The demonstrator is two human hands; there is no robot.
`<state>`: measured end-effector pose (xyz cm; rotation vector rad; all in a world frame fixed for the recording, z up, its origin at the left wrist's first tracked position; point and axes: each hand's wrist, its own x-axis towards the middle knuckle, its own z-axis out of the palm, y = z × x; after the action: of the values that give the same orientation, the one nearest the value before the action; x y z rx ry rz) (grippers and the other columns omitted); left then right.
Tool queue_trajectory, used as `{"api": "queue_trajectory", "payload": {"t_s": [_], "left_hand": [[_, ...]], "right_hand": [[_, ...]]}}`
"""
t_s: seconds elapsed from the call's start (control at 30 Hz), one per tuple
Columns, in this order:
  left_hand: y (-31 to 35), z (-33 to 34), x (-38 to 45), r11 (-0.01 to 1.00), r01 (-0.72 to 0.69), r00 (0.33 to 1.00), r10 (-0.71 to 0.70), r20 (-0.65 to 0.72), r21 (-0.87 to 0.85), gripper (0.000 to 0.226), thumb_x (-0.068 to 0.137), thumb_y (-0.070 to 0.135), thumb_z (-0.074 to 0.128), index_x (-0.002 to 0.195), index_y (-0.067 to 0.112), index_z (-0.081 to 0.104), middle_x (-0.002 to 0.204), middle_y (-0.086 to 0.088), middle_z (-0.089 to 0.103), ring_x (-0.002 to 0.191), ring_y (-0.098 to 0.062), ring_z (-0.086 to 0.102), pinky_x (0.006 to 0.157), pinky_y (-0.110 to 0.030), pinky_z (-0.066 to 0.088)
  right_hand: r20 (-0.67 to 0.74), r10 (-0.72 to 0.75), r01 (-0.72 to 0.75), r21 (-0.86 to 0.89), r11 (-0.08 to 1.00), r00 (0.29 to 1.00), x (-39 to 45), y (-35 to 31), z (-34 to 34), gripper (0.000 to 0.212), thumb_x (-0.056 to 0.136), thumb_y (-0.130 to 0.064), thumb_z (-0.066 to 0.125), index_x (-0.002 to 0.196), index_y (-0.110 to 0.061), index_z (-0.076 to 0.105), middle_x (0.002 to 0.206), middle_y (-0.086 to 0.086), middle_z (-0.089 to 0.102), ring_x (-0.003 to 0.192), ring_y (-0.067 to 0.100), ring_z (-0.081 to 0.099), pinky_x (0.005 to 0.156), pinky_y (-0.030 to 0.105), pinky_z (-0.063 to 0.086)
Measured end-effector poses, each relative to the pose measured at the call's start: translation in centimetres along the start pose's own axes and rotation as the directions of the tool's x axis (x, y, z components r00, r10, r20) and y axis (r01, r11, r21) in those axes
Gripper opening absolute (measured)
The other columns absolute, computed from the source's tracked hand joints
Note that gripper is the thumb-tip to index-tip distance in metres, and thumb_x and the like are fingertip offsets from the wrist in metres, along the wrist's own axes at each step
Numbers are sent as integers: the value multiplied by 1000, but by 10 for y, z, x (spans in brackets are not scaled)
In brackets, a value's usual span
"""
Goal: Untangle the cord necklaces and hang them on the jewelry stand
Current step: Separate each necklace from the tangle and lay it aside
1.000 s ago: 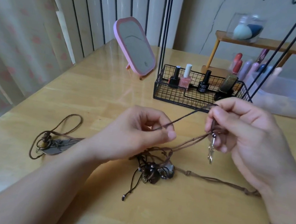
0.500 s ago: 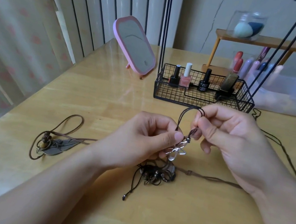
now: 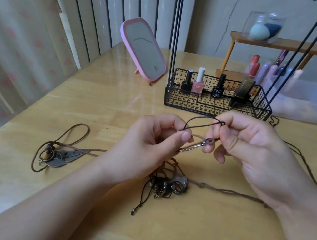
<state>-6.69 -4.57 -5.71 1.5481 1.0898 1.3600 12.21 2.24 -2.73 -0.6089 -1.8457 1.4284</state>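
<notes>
Both hands' fingers pinch a dark cord (image 3: 199, 125): left hand (image 3: 151, 139), right hand (image 3: 250, 148); bottle (image 3: 218, 87) label illegible.

A thin black cord (image 3: 199, 125) forms a narrow loop held above the desk, one end pinched at the left hand (image 3: 150, 145), the other at the right hand (image 3: 250, 150). Just below it a silvery pendant (image 3: 192, 147) hangs tilted between the two hands, its ring at the right fingertips. Under the hands lies a tangle (image 3: 167, 183) of dark cords and metal pendants on the desk, with one beaded cord end trailing toward the viewer and a knotted brown cord (image 3: 225, 191) running right. Well to the left lies a separate brown necklace (image 3: 56, 154), looped, with a flat grey leaf-shaped pendant. The black wire stand (image 3: 216, 99) sits behind, uprights rising out of view.
</notes>
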Motion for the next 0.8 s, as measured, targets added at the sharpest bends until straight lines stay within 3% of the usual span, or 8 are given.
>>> {"api": "queue_trajectory", "payload": {"t_s": [0.1, 0.23, 0.37, 0.43, 0.63, 0.8], "left_hand": [[1, 0, 1, 999, -43, 999, 44, -29, 19, 16, 93, 24, 61, 80, 16, 63, 53, 6, 41, 49, -10, 28, 46, -19, 25], [4, -1, 0, 988, -118, 991, 124, 49, -101, 18, 88, 32, 70, 76, 19, 66, 51, 16, 41, 46, 0, 31, 49, -11, 30], [1, -2, 1, 990, -101, 994, 104, 30, -97, 12, 88, 29, 67, 80, 21, 64, 50, 14, 32, 45, -11, 20, 45, -23, 19], [-1, -1, 1, 992, -70, 997, 73, 23, -107, 11, 91, 27, 59, 84, 19, 61, 49, 11, 31, 44, -14, 17, 43, -31, 15], [-3, -3, 2, 993, 62, 996, -55, 65, -103, 13, 93, 25, 59, 83, 17, 61, 51, -8, 23, 42, -11, 17, 41, -20, 21], [0, -4, 2, 991, 33, 997, -23, 76, -132, 3, 91, 25, 65, 87, 25, 65, 48, -9, 26, 41, -13, 18, 42, -22, 19]], "right_hand": [[91, 3, -6, 26, 1000, 996, -2, 1, 2, 18, 87, -30, 55, 81, -18, 67, 75, -3, 64, 71, 12, 62, 57, 26, 42], [182, -8, -5, 68, 998, 983, -4, 0, 5, 28, 87, -32, 53, 82, -5, 59, 74, -6, 61, 70, 9, 61, 58, 26, 39], [107, -13, 8, 54, 998, 994, -3, 2, 4, 18, 90, -21, 52, 78, -15, 63, 74, -4, 61, 71, 14, 58, 57, 26, 39], [47, -48, 47, 35, 998, 998, -2, 4, 4, 18, 89, -25, 55, 79, -15, 65, 79, 0, 61, 73, 22, 52, 58, 28, 40], [-23, -140, 141, 146, 979, 990, 1, 8, 9, 15, 90, -26, 59, 81, -14, 63, 79, 2, 62, 72, 17, 59, 59, 29, 47], [-70, -101, 117, 287, 951, 992, -1, 6, 12, 13, 83, -28, 60, 86, -16, 62, 76, 4, 62, 62, 22, 61, 52, 30, 49]]}}
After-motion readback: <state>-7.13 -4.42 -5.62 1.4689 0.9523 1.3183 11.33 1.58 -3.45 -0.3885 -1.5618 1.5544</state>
